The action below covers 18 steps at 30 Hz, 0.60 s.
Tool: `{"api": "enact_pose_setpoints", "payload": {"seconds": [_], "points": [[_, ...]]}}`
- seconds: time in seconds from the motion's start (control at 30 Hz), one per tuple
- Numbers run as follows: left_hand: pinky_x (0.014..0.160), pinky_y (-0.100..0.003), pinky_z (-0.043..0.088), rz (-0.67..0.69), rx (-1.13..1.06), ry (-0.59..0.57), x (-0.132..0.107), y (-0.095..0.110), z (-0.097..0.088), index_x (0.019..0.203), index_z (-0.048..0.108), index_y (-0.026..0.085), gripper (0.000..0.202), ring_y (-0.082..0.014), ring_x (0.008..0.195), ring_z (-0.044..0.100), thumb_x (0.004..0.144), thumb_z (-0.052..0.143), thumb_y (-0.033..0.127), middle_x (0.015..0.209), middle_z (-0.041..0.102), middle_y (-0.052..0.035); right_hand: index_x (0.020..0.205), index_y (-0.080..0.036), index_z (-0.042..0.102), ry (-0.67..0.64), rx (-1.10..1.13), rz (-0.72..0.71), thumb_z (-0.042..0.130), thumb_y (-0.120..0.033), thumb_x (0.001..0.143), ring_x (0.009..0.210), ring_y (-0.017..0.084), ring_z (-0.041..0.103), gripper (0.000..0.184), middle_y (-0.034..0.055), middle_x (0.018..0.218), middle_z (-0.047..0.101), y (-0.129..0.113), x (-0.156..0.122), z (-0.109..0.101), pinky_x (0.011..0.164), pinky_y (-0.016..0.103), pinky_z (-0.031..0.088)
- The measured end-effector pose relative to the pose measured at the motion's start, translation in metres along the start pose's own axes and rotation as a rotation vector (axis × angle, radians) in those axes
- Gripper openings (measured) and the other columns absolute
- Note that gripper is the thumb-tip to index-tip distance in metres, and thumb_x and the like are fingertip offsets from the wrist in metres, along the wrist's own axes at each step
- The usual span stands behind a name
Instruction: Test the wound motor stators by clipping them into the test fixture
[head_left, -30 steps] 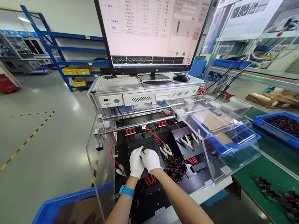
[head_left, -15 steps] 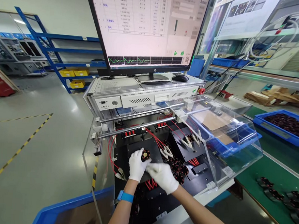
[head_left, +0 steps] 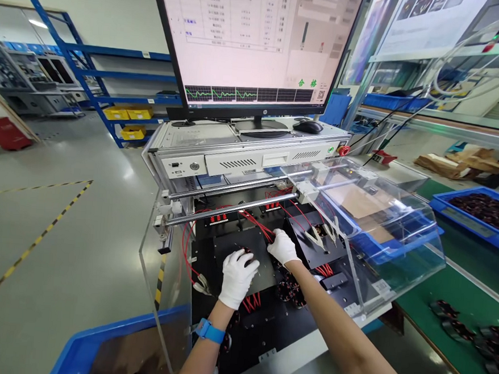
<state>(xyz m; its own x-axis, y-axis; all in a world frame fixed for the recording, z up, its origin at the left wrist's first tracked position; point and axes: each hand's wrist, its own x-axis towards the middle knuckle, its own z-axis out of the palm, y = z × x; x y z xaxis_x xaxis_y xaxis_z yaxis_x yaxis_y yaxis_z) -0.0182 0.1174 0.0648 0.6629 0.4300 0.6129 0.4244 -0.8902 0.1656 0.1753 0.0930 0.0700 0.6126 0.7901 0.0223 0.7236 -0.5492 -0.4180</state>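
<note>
- Left hand [head_left: 238, 277], white-gloved, blue band [head_left: 210, 331] at the wrist: grip bent over a round wound part [head_left: 248, 251], holding it at the black plate [head_left: 264, 273]; the part is mostly hidden by the fingers.
- Right hand [head_left: 283, 247], white-gloved: fingers curled at the lower ends of the red leads [head_left: 256, 219], right of the plate; cannot tell whether the grip is closed on them.
- Loose wound parts [head_left: 291, 292]: a dark cluster just below the right hand, beside the plate.
- Second black plate [head_left: 308, 254]: tilted, right of the right hand, with pale clips [head_left: 315, 238] lying on it.
- Further pale clips [head_left: 202, 285]: left of the left hand, on red wires.
- Clear cover [head_left: 400, 232]: hinged out over the right side of the station.
- Monitor [head_left: 258, 62]: lit, with green traces, standing on a white cabinet [head_left: 234, 166] beside a black mouse [head_left: 308, 126].
- Green tabletop [head_left: 459, 293]: at far right, bearing a blue tray [head_left: 456, 217] of dark parts.
</note>
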Motion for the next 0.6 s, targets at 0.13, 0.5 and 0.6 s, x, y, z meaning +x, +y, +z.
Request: {"api": "enact_pose_setpoints", "payload": {"seconds": [0.13, 0.5, 0.6], "points": [[0.084, -0.044, 0.041, -0.034, -0.05, 0.04, -0.001, 0.005, 0.007, 0.081, 0.067, 0.033, 0.017, -0.0256, 0.101, 0.052, 0.068, 0.072, 0.023, 0.095, 0.066, 0.0026, 0.107, -0.017, 0.055, -0.052, 0.033, 0.034, 0.049, -0.017, 0.069, 0.083, 0.023, 0.061, 0.038, 0.0099, 0.089, 0.064, 0.0, -0.004, -0.011, 0.07, 0.029, 0.042], [0.077, -0.036, 0.047, 0.007, -0.195, 0.017, -0.007, -0.003, 0.009, 0.08, 0.067, 0.027, 0.01, -0.0174, 0.079, 0.056, 0.079, 0.061, 0.02, 0.07, 0.065, 0.0023, 0.105, -0.019, 0.052, 0.038, -0.145, -0.04, 0.041, -0.064, 0.078, 0.089, 0.025, 0.058, 0.054, 0.011, 0.094, 0.06, -0.025, -0.035, -0.011, 0.07, 0.033, 0.043], [0.077, -0.036, 0.047, -0.036, -0.211, 0.012, -0.005, -0.001, 0.01, 0.079, 0.068, 0.027, 0.009, -0.0176, 0.08, 0.056, 0.079, 0.061, 0.021, 0.072, 0.064, 0.0015, 0.108, -0.018, 0.049, 0.053, -0.264, -0.07, 0.046, -0.055, 0.078, 0.089, 0.026, 0.056, 0.048, 0.0127, 0.099, 0.058, -0.029, -0.046, -0.005, 0.069, 0.035, 0.044]]}}
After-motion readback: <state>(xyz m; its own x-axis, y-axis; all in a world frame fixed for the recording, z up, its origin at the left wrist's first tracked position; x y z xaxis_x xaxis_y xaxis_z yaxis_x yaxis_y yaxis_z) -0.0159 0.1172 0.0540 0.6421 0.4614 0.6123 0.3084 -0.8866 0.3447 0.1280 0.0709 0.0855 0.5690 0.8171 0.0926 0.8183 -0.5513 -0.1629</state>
